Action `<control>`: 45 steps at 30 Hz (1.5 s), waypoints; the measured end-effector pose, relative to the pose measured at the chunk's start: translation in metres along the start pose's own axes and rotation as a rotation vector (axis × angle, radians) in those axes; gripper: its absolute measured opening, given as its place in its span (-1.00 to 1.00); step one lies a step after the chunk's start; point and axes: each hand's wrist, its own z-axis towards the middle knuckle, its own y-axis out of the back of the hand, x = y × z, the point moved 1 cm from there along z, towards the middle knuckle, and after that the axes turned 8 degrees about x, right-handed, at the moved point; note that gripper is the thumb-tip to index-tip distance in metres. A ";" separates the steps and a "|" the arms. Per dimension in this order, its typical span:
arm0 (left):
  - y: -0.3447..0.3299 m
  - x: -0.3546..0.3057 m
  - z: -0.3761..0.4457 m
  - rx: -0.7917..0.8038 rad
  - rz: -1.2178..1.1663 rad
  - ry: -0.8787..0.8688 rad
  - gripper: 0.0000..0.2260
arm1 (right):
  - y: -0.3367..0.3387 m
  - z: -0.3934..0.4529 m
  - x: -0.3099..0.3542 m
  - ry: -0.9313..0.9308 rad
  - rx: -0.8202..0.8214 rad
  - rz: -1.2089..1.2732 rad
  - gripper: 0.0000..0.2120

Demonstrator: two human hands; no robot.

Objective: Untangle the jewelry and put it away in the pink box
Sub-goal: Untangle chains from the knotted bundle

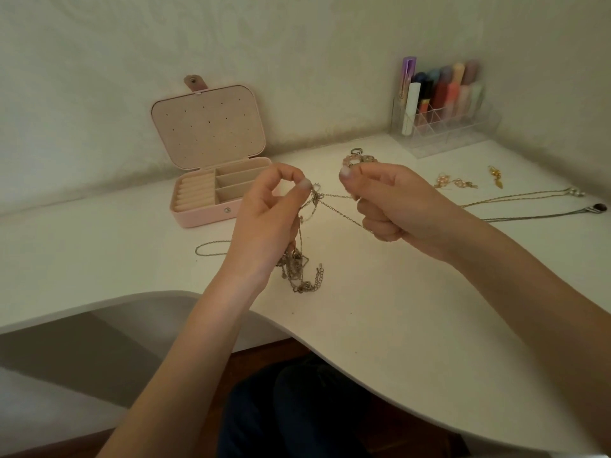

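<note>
while pinching a tangle of thin chains (299, 259) above the white table (413, 309), left hand (264, 216) and right hand (393, 206) curled tight on its strands. pink box (215, 180) lying open at ten o'clock from the hands, apart.

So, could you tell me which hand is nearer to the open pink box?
The left hand is nearer, just right of the pink box. The right hand is farther right, with the chain stretched between the two hands.
</note>
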 end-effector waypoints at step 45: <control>0.001 0.005 0.001 -0.021 0.418 0.002 -0.62 | 0.000 0.008 -0.006 -0.078 -0.297 0.175 -0.76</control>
